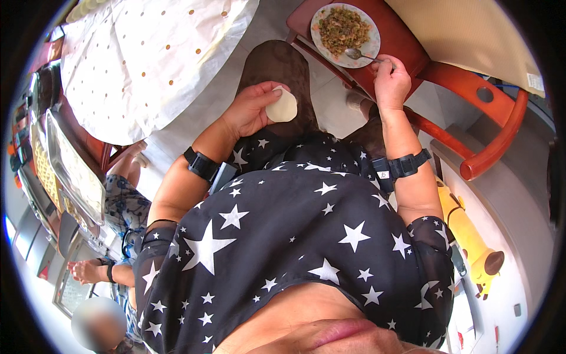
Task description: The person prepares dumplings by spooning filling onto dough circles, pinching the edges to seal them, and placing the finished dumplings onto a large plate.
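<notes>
A round, pale dough wrapper (282,106) lies flat on the fingers of my left hand (253,108), with the thumb on its edge. That hand is above my left thigh. My right hand (391,84) grips the handle of a metal spoon (355,54). The spoon's bowl rests over the near rim of a patterned plate (373,37). Chopped, mixed filling (342,31) is heaped on the plate. Beneath it is the seat of a reddish wooden chair (400,42).
A table (146,66) with a white, gold-dotted cover stands at the left. Beyond it are metal trays (77,168) of food. Another person (128,212) sits there, hands raised. The chair's curved backrest (491,146) is at my right, near a yellow plush toy (468,230).
</notes>
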`<state>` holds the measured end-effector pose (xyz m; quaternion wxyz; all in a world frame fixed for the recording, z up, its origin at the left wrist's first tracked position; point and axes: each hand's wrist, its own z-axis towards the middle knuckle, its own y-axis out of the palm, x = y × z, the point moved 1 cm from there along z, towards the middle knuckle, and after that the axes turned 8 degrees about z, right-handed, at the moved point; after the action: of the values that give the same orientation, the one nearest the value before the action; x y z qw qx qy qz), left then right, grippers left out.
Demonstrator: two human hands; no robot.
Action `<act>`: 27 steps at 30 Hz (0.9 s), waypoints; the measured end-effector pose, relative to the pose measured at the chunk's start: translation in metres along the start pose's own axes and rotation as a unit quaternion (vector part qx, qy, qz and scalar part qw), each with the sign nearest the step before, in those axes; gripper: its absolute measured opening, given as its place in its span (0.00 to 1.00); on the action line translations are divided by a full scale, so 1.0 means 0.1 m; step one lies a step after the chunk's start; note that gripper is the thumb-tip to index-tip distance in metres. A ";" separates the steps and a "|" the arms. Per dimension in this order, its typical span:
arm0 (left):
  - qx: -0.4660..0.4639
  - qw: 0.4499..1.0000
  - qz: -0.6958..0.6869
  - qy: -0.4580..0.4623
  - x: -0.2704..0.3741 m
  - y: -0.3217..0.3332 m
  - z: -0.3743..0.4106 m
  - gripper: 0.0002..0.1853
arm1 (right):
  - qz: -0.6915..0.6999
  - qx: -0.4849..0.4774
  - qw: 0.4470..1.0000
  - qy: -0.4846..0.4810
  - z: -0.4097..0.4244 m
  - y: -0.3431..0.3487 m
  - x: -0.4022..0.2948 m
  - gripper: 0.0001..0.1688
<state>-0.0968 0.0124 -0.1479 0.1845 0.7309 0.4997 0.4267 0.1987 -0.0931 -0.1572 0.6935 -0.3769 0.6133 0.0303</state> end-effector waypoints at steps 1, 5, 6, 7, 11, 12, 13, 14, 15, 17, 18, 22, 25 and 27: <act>0.003 1.000 0.001 0.001 0.00 -0.01 0.01 0.12 | 0.009 0.002 1.000 0.030 0.00 0.02 0.07 0.13; 0.012 1.000 0.002 0.002 0.00 -0.01 0.02 0.12 | 0.090 -0.002 0.983 0.158 0.00 0.12 0.14 0.13; 0.013 1.000 0.002 0.001 0.01 -0.01 0.02 0.12 | 0.121 -0.005 0.974 0.192 0.00 0.15 0.12 0.13; 0.014 1.000 0.001 0.002 0.01 -0.01 0.02 0.12 | 0.171 -0.010 0.959 0.226 -0.02 0.20 0.09 0.13; 0.015 1.000 0.000 0.002 0.02 0.00 0.02 0.13 | 0.339 -0.037 0.883 0.322 -0.07 0.39 0.00 0.14; 0.014 1.000 0.000 0.001 0.02 0.00 0.02 0.13 | 0.381 -0.035 0.860 0.336 -0.08 0.43 0.05 0.15; 0.012 1.000 0.000 0.000 0.03 0.01 0.02 0.13 | 0.422 -0.033 0.835 0.350 -0.09 0.45 0.09 0.15; 0.009 1.000 0.000 0.000 0.03 0.01 0.02 0.13 | 0.434 -0.028 0.827 0.357 -0.10 0.46 0.14 0.15; 0.007 1.000 -0.001 -0.001 0.04 0.01 0.01 0.13 | 0.445 -0.024 0.818 0.364 -0.10 0.46 0.17 0.15; 0.007 1.000 0.000 -0.003 0.05 0.01 0.01 0.13 | 0.464 -0.023 0.807 0.364 -0.11 0.44 0.24 0.16; 0.007 1.000 -0.001 -0.005 0.05 0.02 0.01 0.13 | 0.471 -0.026 0.806 0.358 -0.13 0.42 0.26 0.16; 0.008 1.000 -0.015 0.005 0.02 0.00 0.01 0.13 | 0.478 -0.047 0.809 0.339 -0.17 0.35 0.29 0.15; -0.013 0.999 -0.030 -0.003 0.06 0.03 0.01 0.14 | 0.484 -0.064 0.813 0.318 -0.18 0.32 0.30 0.15; -0.008 0.999 -0.035 -0.009 0.07 0.04 0.02 0.14 | 0.484 -0.071 0.816 0.309 -0.16 0.29 0.29 0.15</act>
<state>-0.0926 0.0169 -0.1435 0.2099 0.7154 0.5195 0.4175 0.1781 -0.0934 -0.1961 0.3346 -0.0691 0.8949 0.2872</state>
